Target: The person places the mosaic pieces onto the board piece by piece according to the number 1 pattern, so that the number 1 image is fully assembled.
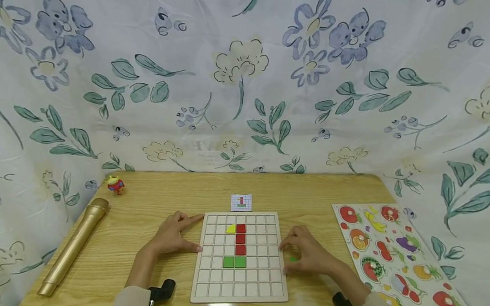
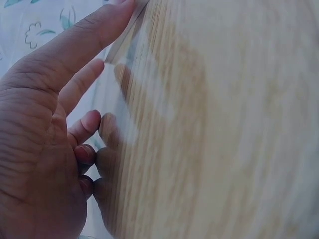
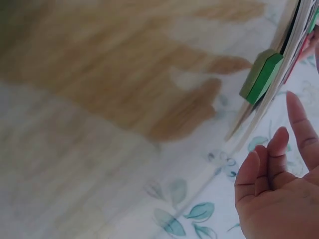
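A pale square grid board (image 1: 260,277) lies on the table. On it sit a yellow piece (image 1: 230,228) with a slanted corner, a column of three red squares (image 1: 240,238) and two green squares (image 1: 234,262) side by side. My left hand (image 1: 173,236) is at the board's left side, thumb and index finger spread along that edge. Opposite it, my right hand (image 1: 308,254) has its fingertips at the right edge. A loose green piece (image 3: 264,79) lies beside the board near the right hand, partly covered by that hand in the head view.
Behind the board lies a small pattern card (image 1: 241,202) showing a matching coloured figure. A gold microphone (image 1: 74,248) and a small red-and-yellow toy (image 1: 115,184) are at the left. A fruit puzzle board (image 1: 392,255) occupies the right; a floral cloth (image 1: 247,94) hangs behind the table.
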Tool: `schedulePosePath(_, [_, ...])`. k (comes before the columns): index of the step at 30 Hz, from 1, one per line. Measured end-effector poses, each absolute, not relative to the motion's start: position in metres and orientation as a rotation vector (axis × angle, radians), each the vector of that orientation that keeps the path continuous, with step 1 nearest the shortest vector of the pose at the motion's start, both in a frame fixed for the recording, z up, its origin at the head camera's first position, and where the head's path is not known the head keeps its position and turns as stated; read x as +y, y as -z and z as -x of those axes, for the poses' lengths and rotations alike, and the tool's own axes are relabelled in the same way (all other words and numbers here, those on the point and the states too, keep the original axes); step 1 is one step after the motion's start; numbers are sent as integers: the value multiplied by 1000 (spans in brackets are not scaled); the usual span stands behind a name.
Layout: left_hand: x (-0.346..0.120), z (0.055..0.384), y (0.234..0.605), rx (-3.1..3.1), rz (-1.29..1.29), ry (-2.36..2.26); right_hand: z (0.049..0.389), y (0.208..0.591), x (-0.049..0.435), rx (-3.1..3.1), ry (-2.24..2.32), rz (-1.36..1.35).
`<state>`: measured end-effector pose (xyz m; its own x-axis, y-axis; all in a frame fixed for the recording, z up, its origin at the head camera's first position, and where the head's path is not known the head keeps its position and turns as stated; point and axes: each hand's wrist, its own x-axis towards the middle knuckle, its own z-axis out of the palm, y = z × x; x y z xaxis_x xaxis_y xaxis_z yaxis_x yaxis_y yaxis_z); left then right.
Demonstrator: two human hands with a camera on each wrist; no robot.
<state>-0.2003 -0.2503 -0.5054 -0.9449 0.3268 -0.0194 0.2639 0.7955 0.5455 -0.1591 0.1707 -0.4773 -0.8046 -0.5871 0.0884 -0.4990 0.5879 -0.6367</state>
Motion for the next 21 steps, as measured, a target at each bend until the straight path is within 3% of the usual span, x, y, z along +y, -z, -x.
schedulePosePath(21, [-250,200,504,2872,-479,-850,154,477,195,2667,976,849])
